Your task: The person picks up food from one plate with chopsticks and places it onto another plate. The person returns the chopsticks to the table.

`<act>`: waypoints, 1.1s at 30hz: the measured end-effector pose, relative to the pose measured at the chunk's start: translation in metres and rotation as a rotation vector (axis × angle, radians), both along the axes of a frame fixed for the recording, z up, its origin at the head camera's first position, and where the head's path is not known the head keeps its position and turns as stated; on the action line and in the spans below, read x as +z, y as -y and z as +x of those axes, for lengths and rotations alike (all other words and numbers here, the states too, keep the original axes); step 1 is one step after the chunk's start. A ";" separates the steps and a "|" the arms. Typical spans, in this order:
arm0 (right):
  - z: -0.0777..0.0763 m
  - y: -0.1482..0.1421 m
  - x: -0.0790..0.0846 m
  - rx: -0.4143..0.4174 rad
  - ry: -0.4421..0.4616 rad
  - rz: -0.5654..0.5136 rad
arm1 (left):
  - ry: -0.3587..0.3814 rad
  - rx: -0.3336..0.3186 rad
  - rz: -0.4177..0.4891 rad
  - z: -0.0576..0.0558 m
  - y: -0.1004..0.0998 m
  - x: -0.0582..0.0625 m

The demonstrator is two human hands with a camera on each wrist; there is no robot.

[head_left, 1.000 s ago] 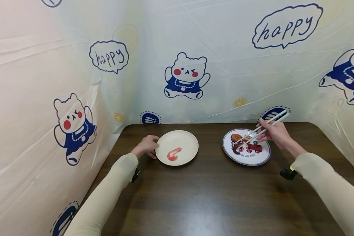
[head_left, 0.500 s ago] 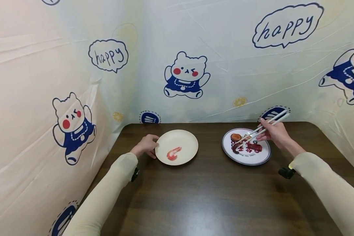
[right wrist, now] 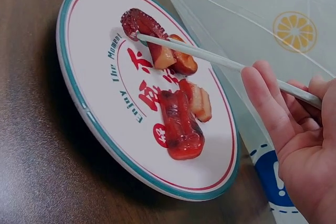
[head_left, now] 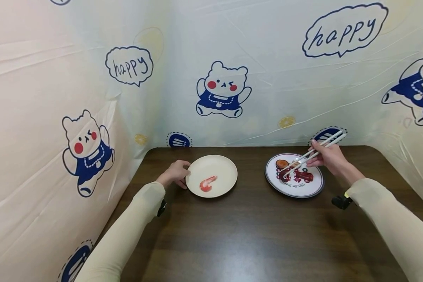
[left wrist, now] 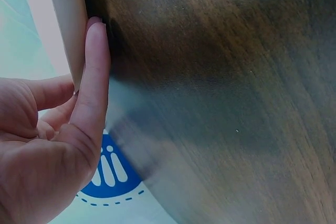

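My left hand [head_left: 176, 172] pinches the left rim of a plain cream plate [head_left: 223, 167], thumb above and fingers beneath, as the left wrist view shows. On that plate lies a curled orange-pink shrimp [head_left: 207, 185]. White chopsticks [right wrist: 210, 57] are held in my right hand [head_left: 333, 158]. Their tips are at a dark red, bumpy-edged piece of food [right wrist: 137, 22], like an octopus tentacle, on the printed plate [right wrist: 92, 30]. Beside it on this plate are a round brown slice [right wrist: 185, 64], a glossy red piece [right wrist: 181, 124] and a pale orange piece [right wrist: 199, 100].
Both plates stand near the back edge of a dark wooden table [head_left: 239, 231], with a stretch of tabletop between them. Behind and to the left hangs a pale curtain [head_left: 183, 47] with bear and "happy" prints. A small black device [head_left: 342, 201] is strapped at the right wrist.
The chopstick tips have shifted slightly on the dark red piece, and the right hand has tilted a little. My left hand keeps its hold on the cream plate.
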State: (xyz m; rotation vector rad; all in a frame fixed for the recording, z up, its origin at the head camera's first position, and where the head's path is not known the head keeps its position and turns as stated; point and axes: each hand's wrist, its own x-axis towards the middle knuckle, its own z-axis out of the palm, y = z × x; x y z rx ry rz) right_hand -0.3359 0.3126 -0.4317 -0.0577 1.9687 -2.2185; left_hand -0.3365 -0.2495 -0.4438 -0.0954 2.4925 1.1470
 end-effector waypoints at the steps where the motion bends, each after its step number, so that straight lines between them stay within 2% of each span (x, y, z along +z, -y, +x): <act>1: 0.000 -0.001 0.000 0.005 0.004 -0.017 | 0.000 0.000 0.000 0.000 0.000 0.000; 6: -0.002 -0.003 0.001 0.036 0.037 -0.069 | -0.004 -0.007 0.012 0.001 0.000 0.001; 13: -0.003 -0.006 0.007 0.093 0.114 -0.065 | -0.003 0.000 0.014 0.001 0.001 0.001; 21: -0.007 -0.011 0.014 0.159 0.179 -0.133 | -0.001 0.003 0.009 0.001 0.000 0.001; 33: -0.012 -0.014 0.026 0.413 0.148 -0.233 | 0.002 0.006 0.010 0.003 -0.001 0.002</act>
